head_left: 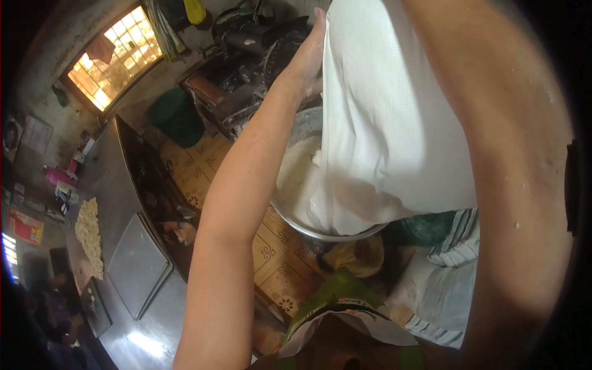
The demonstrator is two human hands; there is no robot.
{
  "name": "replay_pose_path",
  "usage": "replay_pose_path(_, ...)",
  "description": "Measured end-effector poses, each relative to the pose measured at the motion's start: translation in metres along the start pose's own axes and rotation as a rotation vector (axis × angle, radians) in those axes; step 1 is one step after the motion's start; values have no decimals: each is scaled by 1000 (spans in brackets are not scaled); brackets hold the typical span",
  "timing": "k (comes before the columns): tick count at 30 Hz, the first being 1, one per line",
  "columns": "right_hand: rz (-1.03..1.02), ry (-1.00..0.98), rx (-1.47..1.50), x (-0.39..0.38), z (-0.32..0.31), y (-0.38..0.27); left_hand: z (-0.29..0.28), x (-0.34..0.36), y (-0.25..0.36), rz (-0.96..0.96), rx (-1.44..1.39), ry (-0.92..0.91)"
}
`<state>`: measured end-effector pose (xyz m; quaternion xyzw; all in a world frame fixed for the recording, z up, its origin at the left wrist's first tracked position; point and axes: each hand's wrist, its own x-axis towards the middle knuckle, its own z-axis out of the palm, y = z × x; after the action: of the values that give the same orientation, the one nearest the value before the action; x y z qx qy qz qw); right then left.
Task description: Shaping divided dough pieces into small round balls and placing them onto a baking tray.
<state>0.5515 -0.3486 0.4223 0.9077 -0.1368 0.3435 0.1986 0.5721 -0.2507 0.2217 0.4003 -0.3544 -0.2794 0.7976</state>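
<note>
A big white woven sack (382,105) hangs tilted in front of me, its lower end down inside a round metal basin (299,229). White powder (299,169), floury in look, lies in the basin beside the sack's mouth. My left hand (311,61) grips the sack's left side high up; its thumb shows along the edge, while the other fingers are mostly hidden by the cloth. Along the right side my right forearm (505,123) reaches upward past the sack, and that hand is beyond the top of the picture.
A metal-topped table (117,179) on the left bears dough pieces (90,237) and flat trays (139,265). Dark machinery (246,55) and a green bin (176,117) stand at the back. Striped sacks (444,271) lie lower right on the tiled floor (271,246). Another person (55,308) is at far left.
</note>
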Motion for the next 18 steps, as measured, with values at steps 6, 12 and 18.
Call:
replay_pose_path(6,-28,-73,-5,4,4,3,2,-3,9,-30,-39,-112)
replay_pose_path(12,3,-3,9,19,27,5,-11,1,14,-95,-48,-211)
replay_pose_path(18,-43,-249,167,13,-6,16,-14,9,20,-172,-62,-268)
